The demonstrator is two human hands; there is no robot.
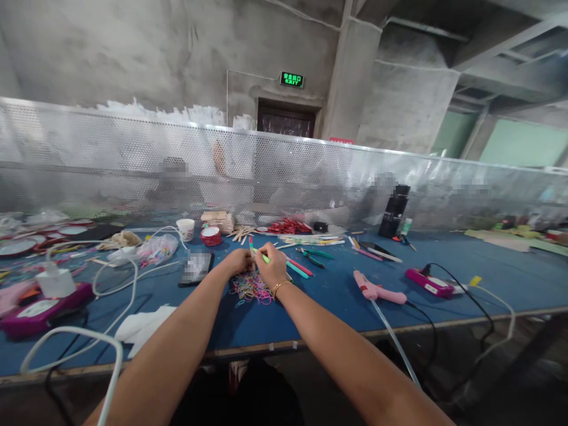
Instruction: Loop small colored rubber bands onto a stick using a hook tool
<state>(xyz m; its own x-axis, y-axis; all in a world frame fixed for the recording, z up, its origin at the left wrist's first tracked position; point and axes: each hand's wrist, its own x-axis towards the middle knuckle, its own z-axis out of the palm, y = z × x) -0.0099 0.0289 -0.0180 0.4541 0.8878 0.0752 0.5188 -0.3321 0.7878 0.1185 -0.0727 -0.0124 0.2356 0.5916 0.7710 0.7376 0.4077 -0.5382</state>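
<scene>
My two hands meet above a loose heap of small coloured rubber bands [254,290] on the blue table. My right hand [274,267], with a gold bracelet at the wrist, is closed round a lime-green stick [265,258]. Close beside it, my left hand [239,261] has its fingers curled together; what they pinch is hidden. A thin stick with a red and green tip [251,244] rises between the hands, and I cannot tell which one holds it. To the right of my right hand lie a red stick and a turquoise stick [298,270].
Green-handled pliers [320,253] lie behind to the right. Farther right are a pink glue gun [377,291] and a purple power strip [432,283]. Left stand a phone [196,269], a paper cup [185,229] and looping white cables [133,284]. A perforated metal screen [288,177] closes off the back.
</scene>
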